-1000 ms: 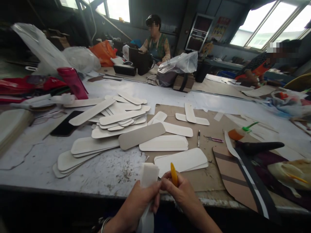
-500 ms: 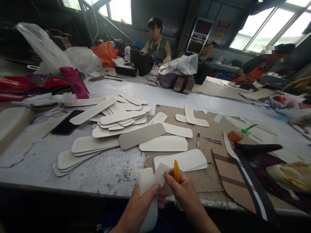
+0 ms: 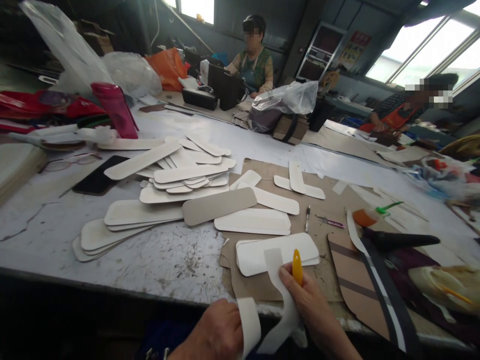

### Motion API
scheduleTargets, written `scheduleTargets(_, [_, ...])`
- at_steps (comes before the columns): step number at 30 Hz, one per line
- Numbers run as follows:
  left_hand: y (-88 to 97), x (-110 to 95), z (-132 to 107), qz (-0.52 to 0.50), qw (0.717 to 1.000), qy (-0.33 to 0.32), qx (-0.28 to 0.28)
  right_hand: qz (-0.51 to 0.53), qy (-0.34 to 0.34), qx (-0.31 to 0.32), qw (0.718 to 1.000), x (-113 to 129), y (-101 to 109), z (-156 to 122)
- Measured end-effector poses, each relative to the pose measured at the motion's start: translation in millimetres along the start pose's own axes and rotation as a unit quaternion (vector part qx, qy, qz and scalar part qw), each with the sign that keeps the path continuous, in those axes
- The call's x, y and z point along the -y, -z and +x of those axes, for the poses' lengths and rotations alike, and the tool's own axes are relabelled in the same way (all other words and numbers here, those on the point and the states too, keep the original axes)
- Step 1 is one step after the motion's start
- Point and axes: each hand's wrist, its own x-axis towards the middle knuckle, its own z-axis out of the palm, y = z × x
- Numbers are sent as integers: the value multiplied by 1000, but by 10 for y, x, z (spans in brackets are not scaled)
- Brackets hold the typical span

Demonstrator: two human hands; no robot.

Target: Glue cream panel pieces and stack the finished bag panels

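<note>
**White strip stretched between two hands at the table's edge**

The person is holding a long white strip (image 3: 278, 275) low over the near edge of the worktable (image 3: 172, 260). The left hand (image 3: 217, 332) is closing around one curled end. The right hand (image 3: 313, 307) is gripping a yellow tool (image 3: 297, 266) upright, with the strip running up past its thumb. The two hands are sitting a little apart, joined only by the looping strip. The strip's free end is rising in front of a white pad (image 3: 262, 255), which is lying on a brown cardboard sheet (image 3: 258, 287). A heap of white cut pieces (image 3: 180, 175) is spreading across the table beyond, with a grey piece (image 3: 219, 205) lying against it. Across the table, a co-worker (image 3: 255, 62) is sitting at work.
</note>
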Motion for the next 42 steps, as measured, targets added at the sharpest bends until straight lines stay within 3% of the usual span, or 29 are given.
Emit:
scheduleTargets(4, [282, 32, 169, 185, 980, -69, -8, -144, 4, 98, 985, 112, 159, 251])
scheduleTargets(7, [374, 94, 237, 188, 980, -64, -2, -254, 39, 166, 952, 214, 176, 392])
scheduleTargets(12, [417, 187, 251, 162, 985, -58, 11, -462, 139, 161, 861, 496, 76, 490])
scheduleTargets(19, [365, 261, 147, 140, 990, -20, 9, -527, 137, 244, 802, 717, -62, 641])
scheduleTargets(24, [367, 284, 137, 120, 992, -9, 48, -644, 174, 222, 711, 731, -138, 747])
scheduleTargets(26, [372, 286, 134, 112, 992, 0, 49, -668, 186, 215, 688, 743, -164, 776])
scheduleTargets(30, [359, 300, 111, 115, 993, 0, 41, -693, 182, 207, 666, 770, -208, 796])
scheduleTargets(37, [338, 339, 150, 167, 984, -13, 54, -702, 182, 209, 656, 759, -243, 800])
scheduleTargets(42, [382, 326, 254, 203, 978, -34, 23, -711, 186, 216, 643, 761, -254, 801])
